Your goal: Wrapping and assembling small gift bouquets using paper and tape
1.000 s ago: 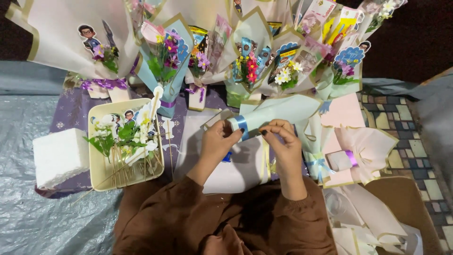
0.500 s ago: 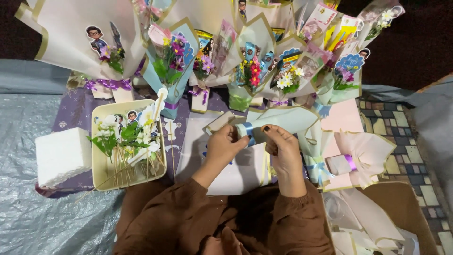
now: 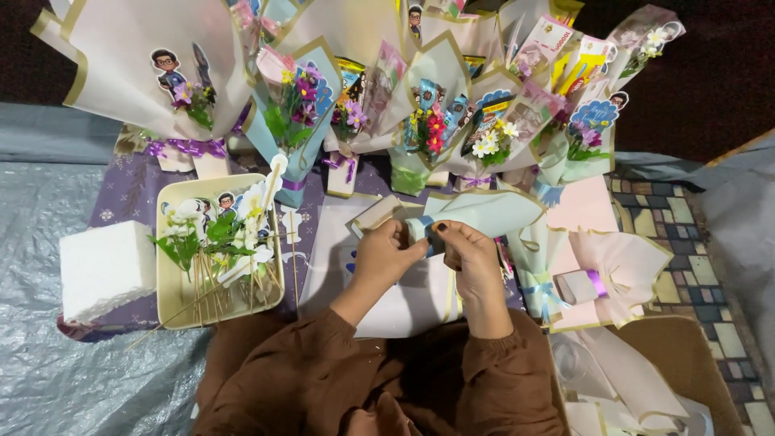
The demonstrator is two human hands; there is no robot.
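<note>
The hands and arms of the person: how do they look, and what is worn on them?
Both arms are in long, loose brown sleeves that end at the wrists. The left hand and right hand are bare, without gloves. The right thumbnail has dark polish. No rings or watch are visible.

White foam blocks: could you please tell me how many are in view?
1: the foam block lies left of the tray, far from both hands. Others may be hidden under wrapping.

Both hands now sit lower and closer together than a second ago. The left hand [image 3: 386,257] has slid in toward the right hand [image 3: 470,252], so the pale blue paper cone [image 3: 484,214] is pinched tighter between them. The blue ribbon [image 3: 425,224] shows less, mostly covered by fingertips.
</note>
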